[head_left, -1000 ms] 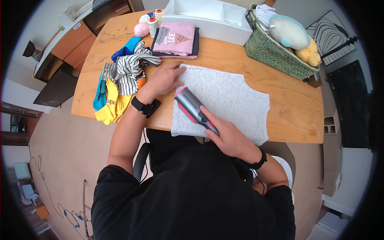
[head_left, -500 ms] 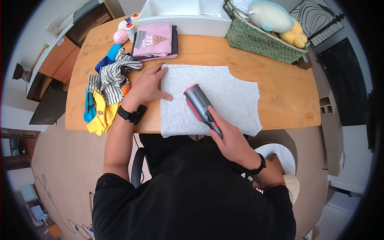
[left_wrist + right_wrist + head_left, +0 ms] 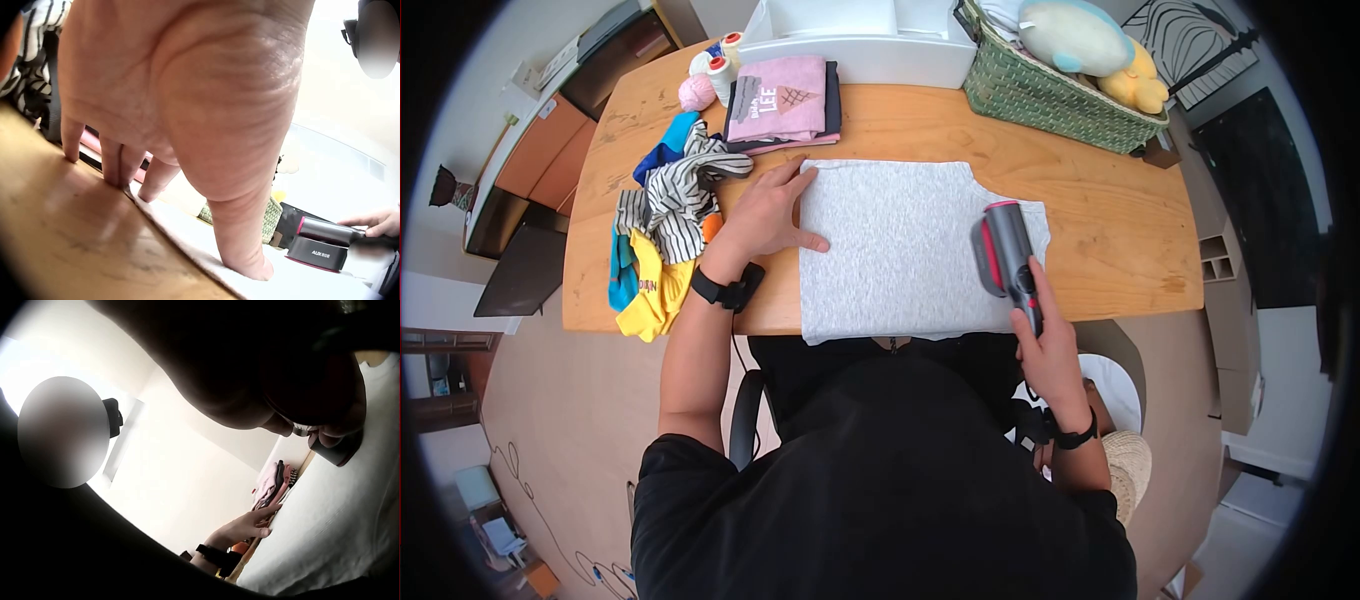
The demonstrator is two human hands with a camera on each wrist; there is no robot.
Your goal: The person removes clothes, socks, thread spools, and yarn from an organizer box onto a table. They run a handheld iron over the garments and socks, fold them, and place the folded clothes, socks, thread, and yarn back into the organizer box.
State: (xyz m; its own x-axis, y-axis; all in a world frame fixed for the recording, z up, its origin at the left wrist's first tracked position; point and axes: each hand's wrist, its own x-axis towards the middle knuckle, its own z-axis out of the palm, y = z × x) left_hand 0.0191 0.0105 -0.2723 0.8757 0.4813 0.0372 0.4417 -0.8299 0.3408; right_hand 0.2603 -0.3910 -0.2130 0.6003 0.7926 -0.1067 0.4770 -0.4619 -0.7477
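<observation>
A light grey sleeveless shirt (image 3: 890,245) lies flat on the wooden table, its lower edge along the front of the table. My left hand (image 3: 766,218) rests on its left edge with spread fingers. In the left wrist view the thumb (image 3: 250,265) presses on the cloth, and other fingertips touch down around the edge. My right hand (image 3: 1055,362) grips the handle of a grey and pink handheld garment steamer (image 3: 1012,250). Its head is over the right part of the shirt, near the armhole. The left wrist view shows the steamer (image 3: 319,250) with its flat face downward.
Left of the shirt is a loose heap of striped, yellow and blue clothes (image 3: 665,205). Behind stand a folded pink and dark stack (image 3: 785,105), thread spools (image 3: 720,75), a white tray (image 3: 850,60) and a green basket (image 3: 1060,110) with plush toys. A chair armrest (image 3: 745,415) is below.
The steamer in my right hand has swept from the shirt's left side across to its right side and turned more upright in view. My left hand stays at the left edge, its thumb spread wider.
</observation>
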